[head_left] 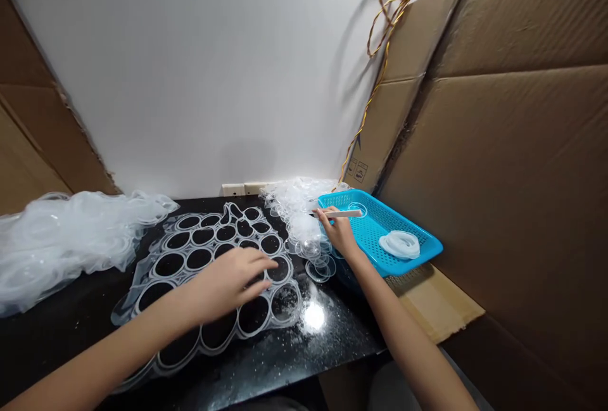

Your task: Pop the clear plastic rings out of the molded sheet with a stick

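On the desk [327,335], the left hand [232,281] should press open fingers flat on the holed sheet [145,271] while the right hand [338,233] grips, seemingly, a stick [344,213] over the basket [427,252].

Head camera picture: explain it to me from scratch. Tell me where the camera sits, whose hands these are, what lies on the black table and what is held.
There is no machine here: a person works with bare hands, and one camera worn on the head looks forward and down, so the arms appear at the bottom. The left hand lies flat on a clear plastic sheet full of round holes, on the black table. The right hand grips a thin pale stick at the edge of a blue basket, which holds a small stack of whitish rings. Loose clear rings are heaped beside the basket, and a bigger heap of clear plastic lies at far left. Walls of cardboard stand on both sides.
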### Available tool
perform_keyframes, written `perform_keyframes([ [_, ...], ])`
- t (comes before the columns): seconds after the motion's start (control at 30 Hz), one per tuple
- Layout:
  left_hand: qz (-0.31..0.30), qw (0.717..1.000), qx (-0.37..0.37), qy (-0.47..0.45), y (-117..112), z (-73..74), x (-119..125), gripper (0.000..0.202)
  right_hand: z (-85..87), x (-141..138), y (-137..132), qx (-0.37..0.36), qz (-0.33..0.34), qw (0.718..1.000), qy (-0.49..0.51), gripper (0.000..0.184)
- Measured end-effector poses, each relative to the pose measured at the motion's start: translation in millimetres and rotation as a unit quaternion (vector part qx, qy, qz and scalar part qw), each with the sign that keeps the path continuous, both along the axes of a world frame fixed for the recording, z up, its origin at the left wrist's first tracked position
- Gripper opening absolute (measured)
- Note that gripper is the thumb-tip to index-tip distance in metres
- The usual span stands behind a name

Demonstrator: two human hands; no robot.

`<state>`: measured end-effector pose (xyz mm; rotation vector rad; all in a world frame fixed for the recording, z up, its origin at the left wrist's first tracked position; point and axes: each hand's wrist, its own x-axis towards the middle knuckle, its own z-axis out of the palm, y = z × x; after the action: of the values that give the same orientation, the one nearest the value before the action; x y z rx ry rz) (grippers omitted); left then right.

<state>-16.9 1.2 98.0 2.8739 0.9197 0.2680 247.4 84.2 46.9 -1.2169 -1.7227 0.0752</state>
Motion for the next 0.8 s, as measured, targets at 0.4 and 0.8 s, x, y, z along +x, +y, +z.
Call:
perform_keyframes([
  [0.4, 0.059, 0.959, 0.256, -0.106, -87.2, -135.9, 35.1, 0.052, -8.7, -23.0, -12.8, -0.089, 0.138, 0.984, -0.063, 0.038],
  [0.8, -0.010, 0.967, 0.232, -0.104, -79.7, -100.9, 27.6, 0.038, -4.0, -32.0, -21.2, -0.148, 0.180, 0.965, -0.121, 0.030],
])
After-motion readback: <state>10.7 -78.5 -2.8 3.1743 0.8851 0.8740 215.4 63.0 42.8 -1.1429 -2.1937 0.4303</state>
